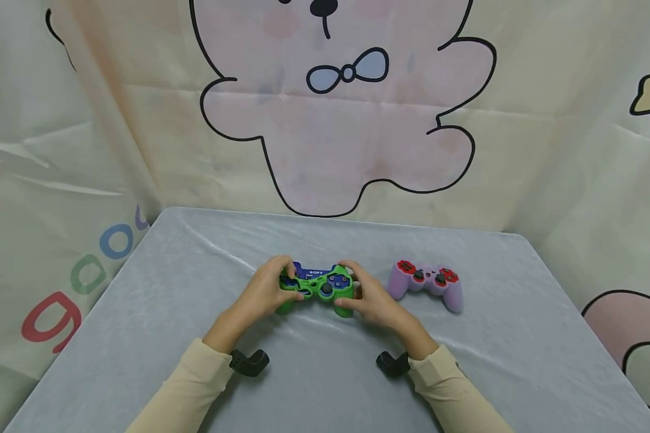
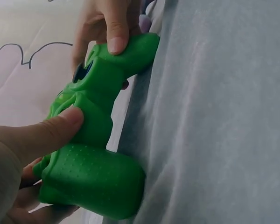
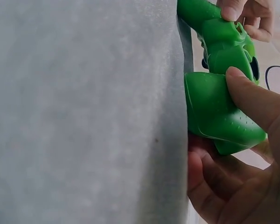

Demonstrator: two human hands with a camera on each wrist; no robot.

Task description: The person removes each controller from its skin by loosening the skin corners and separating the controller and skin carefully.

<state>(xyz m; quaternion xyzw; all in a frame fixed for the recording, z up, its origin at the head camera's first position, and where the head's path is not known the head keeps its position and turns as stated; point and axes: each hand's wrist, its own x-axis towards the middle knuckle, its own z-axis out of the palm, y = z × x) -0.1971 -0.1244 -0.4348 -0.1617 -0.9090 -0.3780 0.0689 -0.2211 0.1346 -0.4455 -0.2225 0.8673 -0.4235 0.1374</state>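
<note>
Both hands hold a blue SONY game controller with a green rubbery cover (image 1: 345,294) just above the cloth. Its blue top edge shows uncovered along the back in the head view. My left hand (image 1: 265,287) grips the left end, thumb on the front near the left stick, where the cover looks uneven. At the other end, my right hand (image 1: 376,300) pinches the right grip between thumb and fingers. In the left wrist view the green cover (image 2: 95,175) has small raised dots on one handle. The right wrist view shows the right thumb pressing the cover (image 3: 219,107).
A purple game controller (image 1: 430,281) with red button areas lies right of the right hand. The table (image 1: 314,385) is covered by a pale grey-blue cloth. A curtain with cartoon drawings (image 1: 346,138) hangs behind it. Black wrist cameras (image 1: 249,363) sit on both wrists.
</note>
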